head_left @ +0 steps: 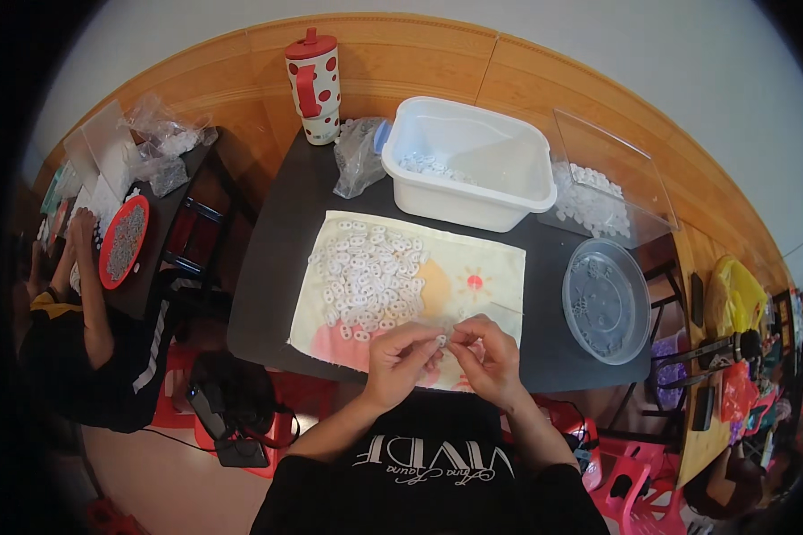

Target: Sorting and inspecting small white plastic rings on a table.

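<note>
A small white piece [442, 340] is pinched between the fingertips of both hands, just over the near edge of the dark table [277, 267]. The left hand [401, 357] has its fingers curled and closed on the piece; the right hand [489, 357] meets it from the other side, fingers also bent in a pinch. Under the hands lies a pale cloth [482, 276], and on its left half there is a heap of the same white pieces [366, 276]. Behind the cloth stands a white tub [464, 160]. A clear round lid [607, 299] lies near the right edge. Bare table shows left of the cloth.
</note>
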`<state>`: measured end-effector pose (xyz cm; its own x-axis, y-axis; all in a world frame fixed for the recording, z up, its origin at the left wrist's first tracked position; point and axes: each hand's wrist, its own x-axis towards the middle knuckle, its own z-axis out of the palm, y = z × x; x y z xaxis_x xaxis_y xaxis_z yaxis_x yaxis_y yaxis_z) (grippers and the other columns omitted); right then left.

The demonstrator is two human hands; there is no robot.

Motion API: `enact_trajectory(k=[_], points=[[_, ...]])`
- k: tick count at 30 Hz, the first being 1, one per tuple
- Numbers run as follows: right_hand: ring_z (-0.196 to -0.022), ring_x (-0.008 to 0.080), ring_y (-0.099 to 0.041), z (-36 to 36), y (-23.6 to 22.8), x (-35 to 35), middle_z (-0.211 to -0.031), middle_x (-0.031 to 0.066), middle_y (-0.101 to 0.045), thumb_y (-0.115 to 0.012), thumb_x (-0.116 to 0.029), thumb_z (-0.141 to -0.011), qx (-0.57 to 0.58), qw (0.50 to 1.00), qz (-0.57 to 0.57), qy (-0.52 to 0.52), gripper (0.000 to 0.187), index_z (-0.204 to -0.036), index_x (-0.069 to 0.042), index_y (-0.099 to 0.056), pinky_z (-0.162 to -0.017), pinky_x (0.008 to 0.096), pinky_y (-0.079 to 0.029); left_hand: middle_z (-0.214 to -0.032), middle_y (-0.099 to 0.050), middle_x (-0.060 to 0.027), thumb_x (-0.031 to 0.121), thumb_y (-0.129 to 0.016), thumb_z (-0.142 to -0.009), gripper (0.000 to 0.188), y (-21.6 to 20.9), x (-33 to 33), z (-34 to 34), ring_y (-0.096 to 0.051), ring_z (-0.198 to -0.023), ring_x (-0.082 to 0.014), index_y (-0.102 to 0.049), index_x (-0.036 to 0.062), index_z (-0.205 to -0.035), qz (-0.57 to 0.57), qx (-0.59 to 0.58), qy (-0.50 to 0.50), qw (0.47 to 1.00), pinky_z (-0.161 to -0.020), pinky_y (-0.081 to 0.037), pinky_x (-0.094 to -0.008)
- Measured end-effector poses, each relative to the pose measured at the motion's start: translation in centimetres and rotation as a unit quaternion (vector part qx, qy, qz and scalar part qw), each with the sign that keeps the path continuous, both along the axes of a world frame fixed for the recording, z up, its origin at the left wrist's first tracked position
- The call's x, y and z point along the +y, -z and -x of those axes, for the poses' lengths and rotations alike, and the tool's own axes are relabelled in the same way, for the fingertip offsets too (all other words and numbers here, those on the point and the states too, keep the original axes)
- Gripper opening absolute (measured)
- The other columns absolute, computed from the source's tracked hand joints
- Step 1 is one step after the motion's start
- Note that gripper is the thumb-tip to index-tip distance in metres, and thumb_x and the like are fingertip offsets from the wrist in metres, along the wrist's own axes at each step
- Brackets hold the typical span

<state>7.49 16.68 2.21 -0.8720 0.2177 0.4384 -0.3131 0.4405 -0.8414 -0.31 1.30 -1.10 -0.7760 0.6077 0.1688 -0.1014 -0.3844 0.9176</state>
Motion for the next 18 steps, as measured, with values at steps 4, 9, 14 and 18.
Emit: enact_trajectory(k=[4,9,14,18], points=[[-0.074,0.0243,-0.064,0.2,0.4,-0.4,-0.088,0.0142,-0.062,-0.067,0.014,-0.079,0.029,0.999,-0.031,0.011,0.032,-0.108,0.001,-0.058,-0.066,0.0314,-0.052,-0.087,-0.067,-0.0057,0.001,-0.060,-0.096,0.017,0.1,-0.4,-0.2,-0.062,-0.069,-0.0081,-0.068,-0.0012,-0.111,0.003,-0.007,0.002,1.000,-0.058,-0.049,-0.0203],[-0.071,0.0271,-0.061,0.6,1.0,-1.7,-0.086,0.0148,-0.062,-0.065,0.016,-0.078,0.088,0.995,-0.041,0.040,0.032,-0.105,0.001,-0.058,-0.062,0.0329,-0.049,-0.082,-0.067,-0.0044,0.000,-0.061,-0.096,0.014,-0.1,-0.4,-0.1,-0.061,-0.063,-0.0070,-0.069,-0.0014,-0.108,0.004,-0.025,-0.001,1.000,-0.055,-0.046,-0.0189],[-0.072,0.0267,-0.061,0.5,0.9,-1.7,-0.087,0.0153,-0.062,-0.065,0.015,-0.078,0.089,0.993,-0.059,0.048,0.028,-0.101,0.001,-0.059,-0.062,0.0328,-0.049,-0.082,-0.068,-0.0054,0.002,-0.064,-0.095,0.012,-0.1,-0.5,0.0,-0.061,-0.063,-0.0063,-0.069,-0.0020,-0.105,-0.009,-0.007,-0.009,1.000,-0.052,-0.045,-0.0190],[-0.078,0.0211,-0.061,0.3,-0.9,0.0,-0.088,0.0144,-0.064,-0.066,0.012,-0.081,0.017,0.999,0.051,-0.001,0.017,-0.096,0.004,-0.063,-0.067,0.0289,-0.048,-0.084,-0.069,-0.0067,0.000,-0.064,-0.094,0.014,0.6,-0.4,0.0,-0.062,-0.063,-0.0080,-0.069,-0.0023,-0.106,-0.029,-0.049,-0.001,0.998,-0.052,-0.047,-0.0203]])
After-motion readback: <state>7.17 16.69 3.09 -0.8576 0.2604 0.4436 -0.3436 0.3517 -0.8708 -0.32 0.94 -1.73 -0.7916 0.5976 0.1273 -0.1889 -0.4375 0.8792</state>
